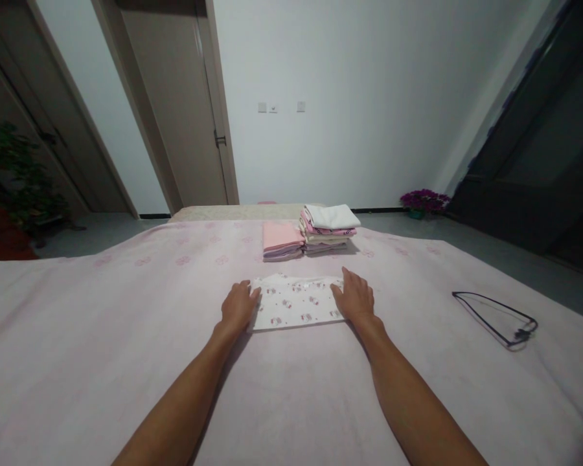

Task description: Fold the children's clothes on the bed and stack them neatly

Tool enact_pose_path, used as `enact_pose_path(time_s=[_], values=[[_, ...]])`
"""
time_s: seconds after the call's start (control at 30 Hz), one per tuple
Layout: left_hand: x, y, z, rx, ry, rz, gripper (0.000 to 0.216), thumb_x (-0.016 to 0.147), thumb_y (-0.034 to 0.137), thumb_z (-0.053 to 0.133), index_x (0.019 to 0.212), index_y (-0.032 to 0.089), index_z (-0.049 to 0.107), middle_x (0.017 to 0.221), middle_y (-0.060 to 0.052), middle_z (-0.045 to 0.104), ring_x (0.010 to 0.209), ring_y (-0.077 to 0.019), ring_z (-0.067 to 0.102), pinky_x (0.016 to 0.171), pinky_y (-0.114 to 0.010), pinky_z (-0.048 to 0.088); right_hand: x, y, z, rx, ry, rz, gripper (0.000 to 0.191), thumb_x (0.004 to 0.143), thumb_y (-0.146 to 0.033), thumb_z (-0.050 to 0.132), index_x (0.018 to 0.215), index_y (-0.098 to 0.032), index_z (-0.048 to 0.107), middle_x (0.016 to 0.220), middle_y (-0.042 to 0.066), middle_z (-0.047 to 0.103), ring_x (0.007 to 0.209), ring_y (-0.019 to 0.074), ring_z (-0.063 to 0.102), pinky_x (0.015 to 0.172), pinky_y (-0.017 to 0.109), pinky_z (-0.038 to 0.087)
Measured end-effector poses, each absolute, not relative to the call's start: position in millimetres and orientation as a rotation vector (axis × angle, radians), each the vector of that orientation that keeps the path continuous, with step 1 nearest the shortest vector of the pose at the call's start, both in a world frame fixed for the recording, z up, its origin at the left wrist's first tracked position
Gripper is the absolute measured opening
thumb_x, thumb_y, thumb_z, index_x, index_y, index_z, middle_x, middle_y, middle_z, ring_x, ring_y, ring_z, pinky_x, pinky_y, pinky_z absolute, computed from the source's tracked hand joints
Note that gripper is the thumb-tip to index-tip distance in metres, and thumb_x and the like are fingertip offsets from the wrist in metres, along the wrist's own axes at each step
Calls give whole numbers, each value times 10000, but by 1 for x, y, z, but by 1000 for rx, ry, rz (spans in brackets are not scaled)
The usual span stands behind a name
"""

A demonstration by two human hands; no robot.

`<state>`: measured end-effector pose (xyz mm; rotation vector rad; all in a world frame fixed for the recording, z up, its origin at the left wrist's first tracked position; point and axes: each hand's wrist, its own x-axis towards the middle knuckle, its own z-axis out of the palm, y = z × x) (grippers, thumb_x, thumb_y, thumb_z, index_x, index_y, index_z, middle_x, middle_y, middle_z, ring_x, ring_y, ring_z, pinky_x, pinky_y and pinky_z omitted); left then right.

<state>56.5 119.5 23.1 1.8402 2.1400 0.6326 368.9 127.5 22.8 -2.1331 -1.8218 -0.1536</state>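
A folded white printed cloth (296, 304) with small reddish figures lies on the pink bedspread (296, 401), its long side across my view. At its left end, my left hand (237, 307) is closed on the edge, thumb on top and fingers along the outer side. My right hand (357, 298) grips the opposite end the same way, its thumb over the fabric. The undersides of both hands are hidden. Just beyond the cloth are two stacks of folded fabric: a low pink and lilac stack (282, 243) and a taller stack topped with white cloth (331, 217).
A thin black wire frame (498, 317), possibly a clothes hanger, lies at the right of the bed. Behind the bed stand a white wall (350, 97) and a brown door (175, 97). Purple flowers (423, 199) sit on the floor at the back right.
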Motion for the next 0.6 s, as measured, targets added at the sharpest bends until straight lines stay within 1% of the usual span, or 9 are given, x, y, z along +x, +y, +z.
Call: enact_pose_path(time_s=[0.1,0.17,0.3,0.43,0.53,0.6], values=[[59,135,22,1773,2167,602,430,935,494,480,1112,141,650,1188,-196,680,1083,-316,660,837,-371,482,375,131,21,-2194,-1812,-39,659,976,-485,473,1509,-113,365,1329,198,596,1219,334,522,1007,434,363],[63,140,20,1754,2160,612,371,926,483,493,1021,161,652,1117,-181,708,1045,-314,674,810,-363,479,377,131,20,-2171,-1821,-76,630,968,-481,489,1483,-128,401,1319,188,600,1209,330,535,996,421,377],[69,140,16,1711,2142,715,331,975,453,422,1057,192,608,1056,-133,737,980,-276,695,776,-335,477,373,130,22,-2096,-1837,-108,563,959,-423,518,1448,-162,422,1313,159,594,1163,297,574,926,371,426],[50,136,18,1696,2113,825,276,992,407,427,1080,202,589,1077,-101,741,961,-227,698,782,-289,477,357,127,30,-2019,-1857,-8,584,955,-389,522,1485,-207,359,1366,131,558,1097,267,622,826,335,457],[19,132,21,1679,2149,866,279,991,416,430,1099,211,587,1063,-98,741,955,-237,696,783,-297,474,335,125,33,-1930,-1883,66,627,952,-394,527,1515,-220,313,1387,127,543,1120,261,618,837,320,460],[-2,127,22,1686,2216,816,311,989,439,425,1129,213,587,1026,-105,745,938,-255,699,770,-312,472,318,123,32,-1863,-1914,110,645,949,-390,527,1526,-214,298,1384,128,547,1138,259,611,865,317,459]])
